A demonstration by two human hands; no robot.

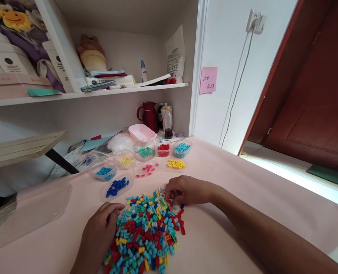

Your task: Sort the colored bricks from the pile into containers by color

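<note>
A heap of small mixed-colour bricks (pixel 146 232) lies on the pale pink table (pixel 228 213) in front of me. My left hand (pixel 100 228) rests at the heap's left edge, fingers curled against the bricks. My right hand (pixel 186 190) sits at the heap's far right corner, fingertips pinched down among the bricks; what they hold is too small to see. Beyond the heap stand several clear tubs and lids of sorted bricks: dark blue (pixel 116 187), light blue (pixel 104 173), yellow (pixel 176 164), pink (pixel 147 169), green (pixel 145 152), red (pixel 163 147), turquoise (pixel 181 148).
A pink tray (pixel 142 132), a dark red jug (pixel 149 114) and bottles (pixel 168 122) stand at the back by the wall. A clear lid (pixel 34 209) lies at left. Shelves with boxes rise behind. A wooden door (pixel 314 95) is at right.
</note>
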